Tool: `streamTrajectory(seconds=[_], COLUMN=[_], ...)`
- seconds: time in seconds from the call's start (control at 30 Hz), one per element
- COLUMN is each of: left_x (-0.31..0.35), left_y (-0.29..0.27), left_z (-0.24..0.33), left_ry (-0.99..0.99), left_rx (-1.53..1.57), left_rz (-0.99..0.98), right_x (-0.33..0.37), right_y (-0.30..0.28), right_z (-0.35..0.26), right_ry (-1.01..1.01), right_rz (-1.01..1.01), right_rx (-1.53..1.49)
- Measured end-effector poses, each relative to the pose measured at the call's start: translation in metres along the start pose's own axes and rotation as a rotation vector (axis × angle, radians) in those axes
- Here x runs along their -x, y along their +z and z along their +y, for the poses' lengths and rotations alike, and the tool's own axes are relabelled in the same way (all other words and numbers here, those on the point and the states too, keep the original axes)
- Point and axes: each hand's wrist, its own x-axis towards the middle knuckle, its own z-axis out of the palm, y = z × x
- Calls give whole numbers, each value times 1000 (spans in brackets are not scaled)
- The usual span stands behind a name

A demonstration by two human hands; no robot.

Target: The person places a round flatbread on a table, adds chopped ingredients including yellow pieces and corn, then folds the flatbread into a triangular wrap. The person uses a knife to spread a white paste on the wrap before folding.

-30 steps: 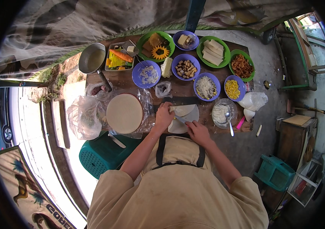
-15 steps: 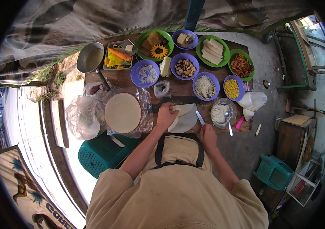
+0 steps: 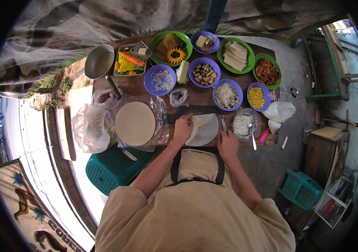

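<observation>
A thin, pale round wrapper lies on the table in front of me, with a little yellowish filling showing near its upper left part. My left hand is closed in a pinch at the wrapper's left edge. To the right of the wrapper, my right hand is closed over the handle of a knife, whose blade points away from me. Left of my left hand is a stack of round wrappers on clear plastic. A glass bowl of white paste with a spoon stands beyond my right hand.
Across the wooden table stand purple bowls of grated cheese, corn and browned cubes. Green plates hold folded white rolls and reddish-brown shreds. A saucepan sits far left; a green stool is below the edge.
The knife has come upright and nearer the table beside the wrapper, as my right hand turned over it. The wrapper's left flap has shifted under my left hand.
</observation>
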Motion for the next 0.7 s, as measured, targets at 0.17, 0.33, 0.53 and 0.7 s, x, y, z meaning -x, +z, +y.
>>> streamTrajectory(seconds=[0.17, 0.33, 0.53, 0.7], left_x=[3, 0, 8, 27], left_y=[0, -8, -12, -20], left_z=[1, -2, 2, 4], left_ry=[16, -86, 6, 273], left_rx=[-3, 124, 14, -437], left_rz=[2, -26, -26, -53], right_x=[-36, -41, -42, -45], right_y=[16, 37, 42, 47], right_z=[-47, -63, -54, -49], right_ry=[-448, -492, -491, -493], right_rz=[-27, -121, -164, -163], right_rx=[-5, 147, 137, 96])
